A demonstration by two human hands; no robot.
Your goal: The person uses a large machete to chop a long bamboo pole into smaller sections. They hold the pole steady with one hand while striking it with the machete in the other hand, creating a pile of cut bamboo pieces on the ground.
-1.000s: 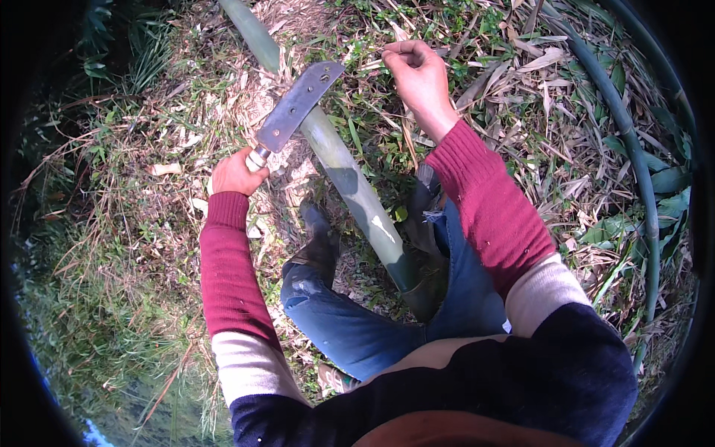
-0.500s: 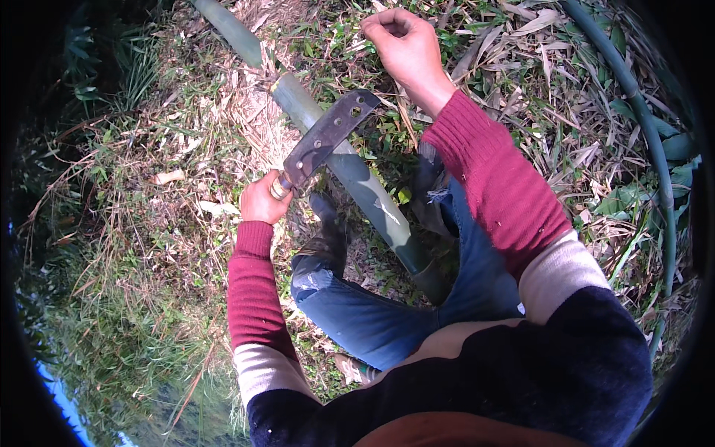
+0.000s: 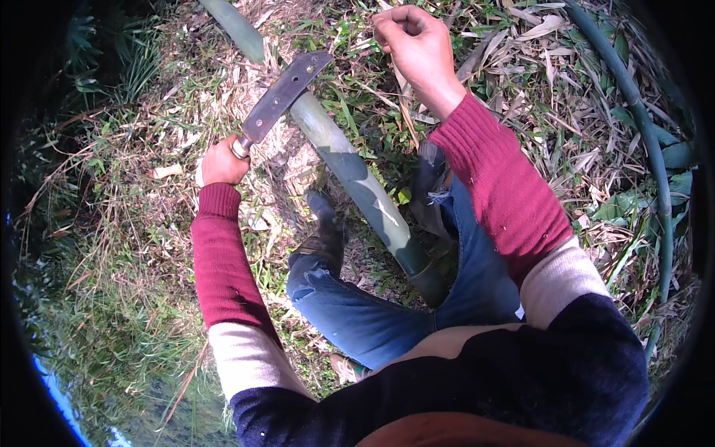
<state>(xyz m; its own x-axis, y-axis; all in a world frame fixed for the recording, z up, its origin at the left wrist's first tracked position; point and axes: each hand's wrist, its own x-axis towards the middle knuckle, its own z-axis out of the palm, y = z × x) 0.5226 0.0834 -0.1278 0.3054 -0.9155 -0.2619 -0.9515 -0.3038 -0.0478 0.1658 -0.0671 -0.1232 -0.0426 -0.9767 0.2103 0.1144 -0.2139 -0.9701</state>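
My left hand point(image 3: 223, 162) is closed around the handle of a machete point(image 3: 279, 98) with a broad dark blade and several holes along it. The blade points up and right, across the upper end of a thick green bamboo pole point(image 3: 354, 179); whether it touches the pole I cannot tell. This pole slants down between my legs, its lower end by my thighs. Past the blade, another length of bamboo point(image 3: 237, 31) lies in line with it. My right hand point(image 3: 421, 48) is raised beyond the pole on the right, fingers curled in, with nothing visible in them.
A thin bamboo stem point(image 3: 637, 112) curves down the right side. Dry leaves point(image 3: 540, 82) and low green plants cover the ground. My boots point(image 3: 324, 216) stand on either side of the pole. Dark foliage point(image 3: 78, 59) borders the far left, and a pale chip point(image 3: 165, 171) lies in the grass.
My left hand has moved left and up with the machete, so the blade now crosses the pole's upper end instead of its middle. My right hand has shifted slightly right.
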